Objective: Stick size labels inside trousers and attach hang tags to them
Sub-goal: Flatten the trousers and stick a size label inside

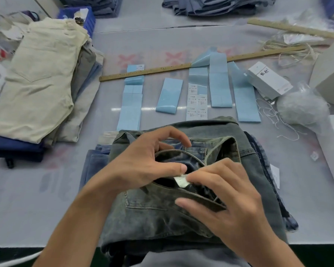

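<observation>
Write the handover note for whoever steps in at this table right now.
Left hand: holds the waistband of the grey jeans open, thumb at the small white label.
Right hand: fingers pinch that label inside the waistband.
Label sheets and blue backing strips lie beyond the jeans; hang tags and string to the right.
Done: label is at the waistband.
Left: press it flat, attach a hang tag.
</observation>
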The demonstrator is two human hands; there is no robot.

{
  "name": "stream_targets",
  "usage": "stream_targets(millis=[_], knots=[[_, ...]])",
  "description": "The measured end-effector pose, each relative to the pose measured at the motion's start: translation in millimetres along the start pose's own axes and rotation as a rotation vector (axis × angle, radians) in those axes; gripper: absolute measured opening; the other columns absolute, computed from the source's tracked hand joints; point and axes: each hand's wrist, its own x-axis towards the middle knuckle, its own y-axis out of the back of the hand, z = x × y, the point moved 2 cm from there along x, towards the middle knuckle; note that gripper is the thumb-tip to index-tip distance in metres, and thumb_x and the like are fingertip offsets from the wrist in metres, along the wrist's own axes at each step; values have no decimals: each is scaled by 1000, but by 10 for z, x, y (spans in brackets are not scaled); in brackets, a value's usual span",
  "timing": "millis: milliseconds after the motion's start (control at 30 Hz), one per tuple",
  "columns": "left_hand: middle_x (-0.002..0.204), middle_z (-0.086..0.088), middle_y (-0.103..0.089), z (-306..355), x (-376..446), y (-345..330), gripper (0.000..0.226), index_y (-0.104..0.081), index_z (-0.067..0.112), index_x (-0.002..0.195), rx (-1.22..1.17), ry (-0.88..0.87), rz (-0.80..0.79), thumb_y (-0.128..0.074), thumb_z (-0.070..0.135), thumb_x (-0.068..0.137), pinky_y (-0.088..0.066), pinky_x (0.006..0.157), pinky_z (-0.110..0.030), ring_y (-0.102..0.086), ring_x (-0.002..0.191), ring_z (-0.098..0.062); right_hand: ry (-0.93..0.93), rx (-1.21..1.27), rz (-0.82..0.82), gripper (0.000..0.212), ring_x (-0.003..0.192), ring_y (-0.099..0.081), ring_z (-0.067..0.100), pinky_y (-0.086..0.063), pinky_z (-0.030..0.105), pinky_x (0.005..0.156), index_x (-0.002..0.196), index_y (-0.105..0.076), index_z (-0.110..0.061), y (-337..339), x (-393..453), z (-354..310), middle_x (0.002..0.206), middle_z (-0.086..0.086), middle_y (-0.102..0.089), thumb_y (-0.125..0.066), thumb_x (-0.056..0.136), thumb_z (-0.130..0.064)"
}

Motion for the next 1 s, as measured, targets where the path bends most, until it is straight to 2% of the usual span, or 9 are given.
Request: stream_targets(millis=[133, 233, 300, 400, 533, 600, 667, 833, 1000], knots=[[109, 22, -69, 57, 19, -15, 41, -64, 38, 115, 38, -1, 6, -82, 27, 81, -50, 93, -38, -66, 110, -9, -38, 27, 78, 8, 83, -63, 22, -50, 41, 72, 95, -76, -3, -53, -35, -45, 93, 1, -70, -71, 94, -8], [107, 20, -71, 58, 0, -21, 39, -64, 38, 114, 10, 7, 4, -82, 26, 82, -49, 85, -32, -68, 102, -6, -57, 35, 120, 8, 86, -64, 26, -51, 37, 76, 93, -76, 0, -26, -63, -29, 96, 7, -69, -69, 90, 3], [109, 20, -70, 59, -11, -25, 39, -64, 39, 113, 24, 0, 17, -82, 26, 81, -49, 88, -32, -66, 108, -4, -67, 65, 144, 9, 86, -66, 27, -52, 36, 75, 91, -75, 2, -17, -73, -27, 95, 9, -69, -69, 87, 7], [110, 21, -70, 57, -13, -36, 42, -64, 38, 116, 35, -5, 17, -82, 29, 80, -52, 93, -38, -66, 111, -5, -43, 105, 121, 9, 87, -66, 28, -53, 38, 75, 97, -75, 2, -24, -94, -30, 97, 9, -70, -72, 88, 4], [115, 13, -70, 58, -19, -41, 41, -64, 37, 116, 35, -32, 17, -82, 27, 81, -52, 93, -20, -63, 115, -3, -58, 176, 97, 27, 95, -65, 26, -54, 38, 79, 116, -64, -7, -28, -176, -32, 108, 9, -65, -74, 90, -10], [111, 4, -71, 66, -18, -54, 40, -63, 35, 117, 43, -44, 5, -81, 25, 83, -51, 97, -21, -64, 115, -9, -88, 186, 94, 39, 97, -64, 23, -54, 38, 81, 120, -57, -10, -35, -204, -35, 111, 7, -63, -78, 89, -22], [108, -1, -73, 78, -21, -70, 39, -63, 35, 116, 32, -58, -7, -81, 21, 84, -53, 95, -23, -67, 111, -13, -119, 173, 104, 40, 93, -64, 23, -54, 38, 80, 119, -59, -10, -46, -192, -31, 108, 5, -63, -79, 89, -27], [112, 12, -71, 111, -55, -52, 41, -63, 39, 116, 51, -54, 13, -81, 29, 81, -53, 88, -22, -64, 114, -4, -77, 86, 207, 7, 78, -64, 27, -51, 37, 67, 91, -73, 3, -22, -127, -42, 90, 11, -67, -77, 87, -1], [108, 2, -73, 149, -74, -66, 41, -62, 35, 117, 17, -73, 1, -81, 20, 85, -54, 89, -20, -69, 107, -15, -52, 129, 191, 32, 84, -64, 25, -52, 37, 71, 107, -67, -7, -65, -124, -96, 97, 11, -66, -84, 85, -23]])
